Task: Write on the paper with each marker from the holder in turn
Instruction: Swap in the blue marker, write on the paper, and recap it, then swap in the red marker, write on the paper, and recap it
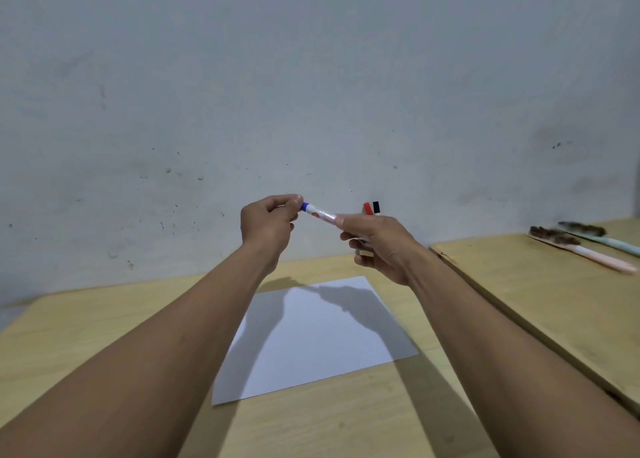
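Observation:
Both my hands are raised above the table, holding one marker (317,212) between them: a white barrel with a blue end. My left hand (270,223) pinches the blue end with thumb and fingers. My right hand (377,246) grips the other end of the barrel. A blank white sheet of paper (311,340) lies flat on the wooden table (86,336) below my hands. Behind my right hand, the tops of a red marker (367,208) and a black marker (376,207) stick up; the holder itself is hidden by my hand.
A grey, marked wall rises right behind the table. A second wooden surface (554,284) adjoins on the right, with two dirty brushes with pale handles (581,246) lying at its far end.

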A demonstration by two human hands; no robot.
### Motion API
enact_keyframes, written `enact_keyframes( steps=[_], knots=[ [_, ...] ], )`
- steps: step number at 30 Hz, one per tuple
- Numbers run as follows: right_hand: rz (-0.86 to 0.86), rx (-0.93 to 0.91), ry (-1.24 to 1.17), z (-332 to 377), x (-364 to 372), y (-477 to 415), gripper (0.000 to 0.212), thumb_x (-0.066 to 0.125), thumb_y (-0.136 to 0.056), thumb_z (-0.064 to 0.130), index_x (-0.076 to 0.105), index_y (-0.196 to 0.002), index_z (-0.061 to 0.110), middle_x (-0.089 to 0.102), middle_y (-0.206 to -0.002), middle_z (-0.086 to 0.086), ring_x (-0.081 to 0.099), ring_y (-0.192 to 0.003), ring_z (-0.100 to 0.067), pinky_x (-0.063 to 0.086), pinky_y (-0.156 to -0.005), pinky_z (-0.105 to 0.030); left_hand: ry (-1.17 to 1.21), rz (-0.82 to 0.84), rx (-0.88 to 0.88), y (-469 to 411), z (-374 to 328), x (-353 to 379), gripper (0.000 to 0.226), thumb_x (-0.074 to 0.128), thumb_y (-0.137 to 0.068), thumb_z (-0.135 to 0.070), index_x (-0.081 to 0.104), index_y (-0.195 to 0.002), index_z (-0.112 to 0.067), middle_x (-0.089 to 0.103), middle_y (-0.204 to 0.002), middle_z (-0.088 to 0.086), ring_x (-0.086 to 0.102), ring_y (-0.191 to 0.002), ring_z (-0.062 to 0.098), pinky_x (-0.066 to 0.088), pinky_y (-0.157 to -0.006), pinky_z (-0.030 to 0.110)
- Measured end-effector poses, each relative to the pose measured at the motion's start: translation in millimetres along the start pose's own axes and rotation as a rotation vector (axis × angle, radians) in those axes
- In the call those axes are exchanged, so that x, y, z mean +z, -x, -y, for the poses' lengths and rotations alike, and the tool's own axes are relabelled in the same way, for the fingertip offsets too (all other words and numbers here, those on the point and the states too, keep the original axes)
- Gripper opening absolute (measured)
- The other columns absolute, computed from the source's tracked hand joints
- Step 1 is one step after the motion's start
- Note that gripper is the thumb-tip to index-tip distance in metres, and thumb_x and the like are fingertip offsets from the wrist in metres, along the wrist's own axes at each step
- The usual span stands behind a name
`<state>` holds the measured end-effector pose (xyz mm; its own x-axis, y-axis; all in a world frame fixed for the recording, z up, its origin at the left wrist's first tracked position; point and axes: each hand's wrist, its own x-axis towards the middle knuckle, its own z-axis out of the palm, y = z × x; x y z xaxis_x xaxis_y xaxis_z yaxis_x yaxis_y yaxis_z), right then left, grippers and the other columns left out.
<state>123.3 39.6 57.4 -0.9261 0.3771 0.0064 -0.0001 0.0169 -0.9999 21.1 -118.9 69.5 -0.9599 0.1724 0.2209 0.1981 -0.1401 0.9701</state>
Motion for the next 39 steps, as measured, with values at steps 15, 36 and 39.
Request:
enact_keyframes(
  steps=[15,36,39],
  knots=[
    [-0.081,-0.238,0.355,7,-47,-29,0.016,0.071,-0.095,0.029,0.076,-0.097,0.014,0.077,-0.095,-0.006,0.073,-0.094,-0.024,0.054,-0.08,-0.036,-0.16,0.118,0.16,-9,6,74,0.024,0.05,-0.1,-0.03,0.071,-0.111,-0.031,0.075,-0.099,-0.008,0.07,-0.092,0.012,0.055,-0.093,0.041],
    [-0.448,-0.23,0.69,-26,-101,-147,0.014,0.072,-0.093,0.027,0.072,-0.088,0.013,0.071,-0.08,0.0,0.068,-0.073,-0.014,0.057,-0.071,-0.034,-0.562,0.347,0.055,-51,140,156,0.071,0.081,-0.075,-0.031,0.05,-0.137,-0.016,0.064,-0.128,0.002,0.059,-0.103,0.017,0.045,-0.079,0.026],
    [-0.394,-0.167,0.742,-32,-98,-151,0.024,0.075,-0.091,0.029,0.075,-0.08,0.007,0.069,-0.072,-0.004,0.062,-0.066,-0.018,0.047,-0.058,-0.03,-0.561,0.35,0.076,-52,147,158,0.058,0.079,-0.075,-0.032,0.055,-0.127,-0.021,0.068,-0.115,-0.005,0.06,-0.091,0.013,0.046,-0.068,0.024]
  ],
)
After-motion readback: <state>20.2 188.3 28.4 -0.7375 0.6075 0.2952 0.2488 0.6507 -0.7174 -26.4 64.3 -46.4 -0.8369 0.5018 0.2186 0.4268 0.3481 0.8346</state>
